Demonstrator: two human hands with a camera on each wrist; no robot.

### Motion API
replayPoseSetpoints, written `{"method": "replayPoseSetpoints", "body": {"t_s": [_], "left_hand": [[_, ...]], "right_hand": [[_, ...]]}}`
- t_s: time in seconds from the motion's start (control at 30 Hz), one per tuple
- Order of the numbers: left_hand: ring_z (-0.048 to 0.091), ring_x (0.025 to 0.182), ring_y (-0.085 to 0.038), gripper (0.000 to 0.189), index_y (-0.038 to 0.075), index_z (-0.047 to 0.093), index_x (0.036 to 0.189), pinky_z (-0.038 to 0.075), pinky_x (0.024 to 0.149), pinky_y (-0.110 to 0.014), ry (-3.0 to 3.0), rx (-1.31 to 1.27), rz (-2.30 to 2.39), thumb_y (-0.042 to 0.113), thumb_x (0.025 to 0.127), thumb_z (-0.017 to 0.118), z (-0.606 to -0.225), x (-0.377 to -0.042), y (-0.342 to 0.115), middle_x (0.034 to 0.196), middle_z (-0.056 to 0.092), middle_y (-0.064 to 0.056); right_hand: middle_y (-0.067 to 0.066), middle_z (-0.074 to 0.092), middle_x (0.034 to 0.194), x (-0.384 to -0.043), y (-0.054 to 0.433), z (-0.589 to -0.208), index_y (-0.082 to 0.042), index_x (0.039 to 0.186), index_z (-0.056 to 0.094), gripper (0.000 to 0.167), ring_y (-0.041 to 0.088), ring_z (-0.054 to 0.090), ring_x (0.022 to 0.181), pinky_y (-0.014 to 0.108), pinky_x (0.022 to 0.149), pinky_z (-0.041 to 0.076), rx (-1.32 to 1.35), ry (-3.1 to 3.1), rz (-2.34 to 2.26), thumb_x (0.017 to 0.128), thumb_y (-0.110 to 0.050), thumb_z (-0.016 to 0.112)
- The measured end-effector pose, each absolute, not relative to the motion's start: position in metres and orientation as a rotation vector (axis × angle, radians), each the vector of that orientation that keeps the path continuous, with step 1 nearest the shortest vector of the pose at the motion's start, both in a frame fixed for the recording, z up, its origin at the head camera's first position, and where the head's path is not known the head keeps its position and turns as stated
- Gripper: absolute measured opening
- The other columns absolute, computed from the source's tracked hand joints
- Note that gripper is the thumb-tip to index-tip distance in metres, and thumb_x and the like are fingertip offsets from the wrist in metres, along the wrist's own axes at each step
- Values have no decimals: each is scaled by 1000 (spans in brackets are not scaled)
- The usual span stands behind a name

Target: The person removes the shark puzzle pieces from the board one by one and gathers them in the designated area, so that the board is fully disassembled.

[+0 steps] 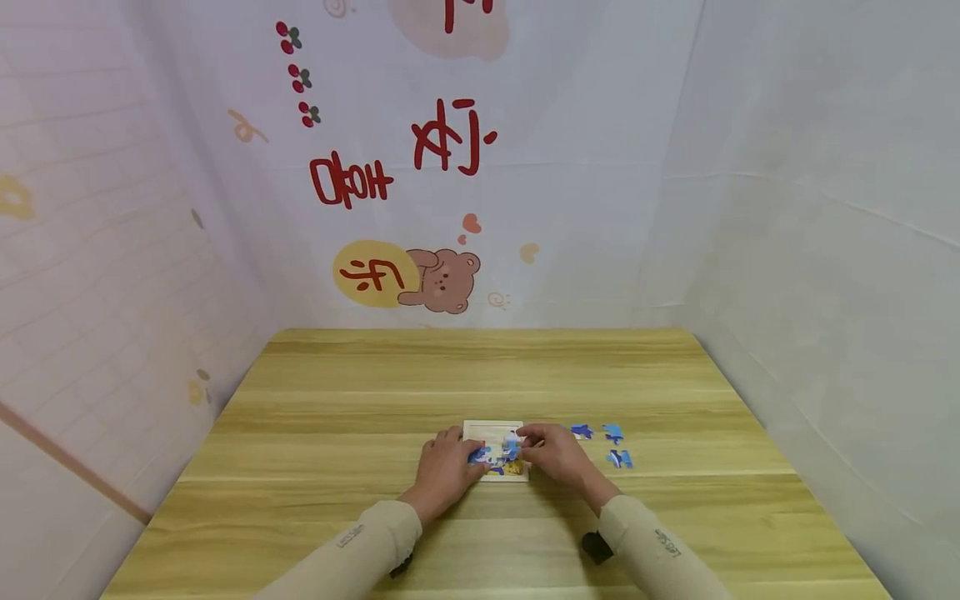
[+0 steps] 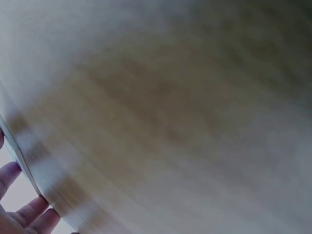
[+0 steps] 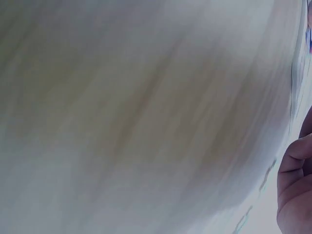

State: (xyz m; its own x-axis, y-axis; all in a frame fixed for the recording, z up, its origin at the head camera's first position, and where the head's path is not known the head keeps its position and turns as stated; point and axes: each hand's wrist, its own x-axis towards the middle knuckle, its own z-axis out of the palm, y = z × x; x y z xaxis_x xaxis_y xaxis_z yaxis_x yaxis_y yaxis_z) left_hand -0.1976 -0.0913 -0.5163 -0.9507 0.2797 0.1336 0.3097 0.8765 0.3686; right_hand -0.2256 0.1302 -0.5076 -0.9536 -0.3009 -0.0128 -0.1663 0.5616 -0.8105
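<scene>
A small white-rimmed puzzle tray [image 1: 495,423] lies on the wooden table, partly filled with blue and yellow jigsaw pieces [image 1: 513,468]. My left hand [image 1: 444,468] holds the tray by its left side, with fingers reaching over the pieces. Its fingertips [image 2: 45,220] lie along the tray's edge in the left wrist view. At the tray's right side, my right hand [image 1: 557,454] pinches a blue jigsaw piece [image 1: 512,448] above the tray. The right wrist view catches only curled fingers [image 3: 295,158] at its right edge; the pinched piece is not clear there.
Right of the tray lie several loose blue jigsaw pieces, including one at the upper right [image 1: 612,432] and one below it [image 1: 620,458]. The wooden table [image 1: 337,417] meets a printed white cloth wall [image 1: 585,183] at the back, with cloth walls on both sides.
</scene>
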Motion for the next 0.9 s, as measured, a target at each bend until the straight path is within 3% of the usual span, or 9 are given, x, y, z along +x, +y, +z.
{"method": "replayPoseSetpoints", "body": {"t_s": [0.33,0.9], "left_hand": [[56,110,-36,39,11,74,118,43,89,-58,-2958,-468,-601,37,88,75,-511,-196,-89,124,60,-19],[55,109,-34,40,13,74,119,43,89,-57,-2965,-454,-594,40,89,74,-514,-199,-87,123,59,-17]], "right_hand": [[-1,66,83,-225,174,-503,1,114,71,33,13,57,74,26,59,46,-369,2708,-1266,82,-8,75],[-2,67,88,-222,235,-501,1,115,71,36,15,57,82,29,70,48,-436,2753,-1087,82,-12,76]]}}
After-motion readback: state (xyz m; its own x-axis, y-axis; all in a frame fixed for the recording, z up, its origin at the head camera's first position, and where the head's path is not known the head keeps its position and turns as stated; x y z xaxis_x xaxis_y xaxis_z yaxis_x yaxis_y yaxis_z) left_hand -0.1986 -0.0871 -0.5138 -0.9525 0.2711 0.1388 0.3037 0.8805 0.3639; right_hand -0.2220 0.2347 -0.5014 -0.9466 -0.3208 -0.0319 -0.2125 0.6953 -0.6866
